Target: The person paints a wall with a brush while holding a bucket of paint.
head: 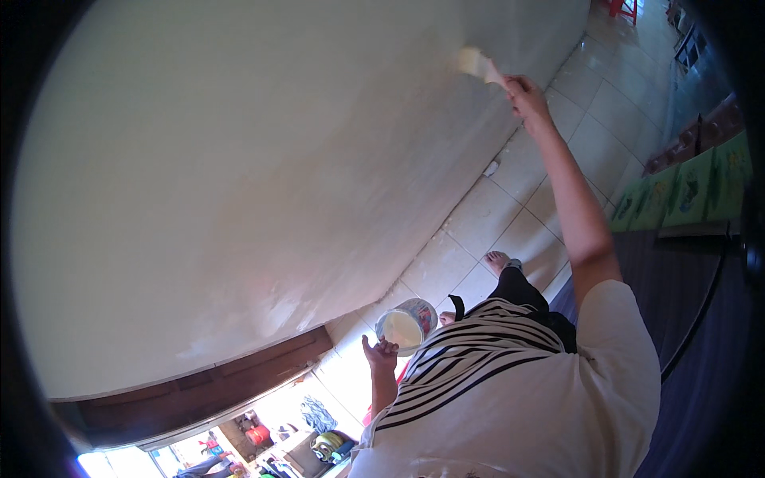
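Note:
My right hand (528, 103) grips the handle of a wide paintbrush (475, 63) at the end of an outstretched arm. The pale bristles are against or very near the wall (257, 149), and they look blurred. Low in front of my body, my left hand (381, 354) is at the rim of a paint bucket (423, 313), with its fingers curled there and the thumb raised. Cream-coloured paint (401, 330) shows inside the tilted bucket. Damp-looking darker patches and whitish streaks mark the wall.
A tiled floor (478, 206) runs along the wall's foot, with a small white object (491, 168) there. A brown wooden door frame (203, 388) ends the wall at lower left. Green patterned panels (687, 185) and a dark cable (696, 316) are at right, a red stool (624, 9) far off.

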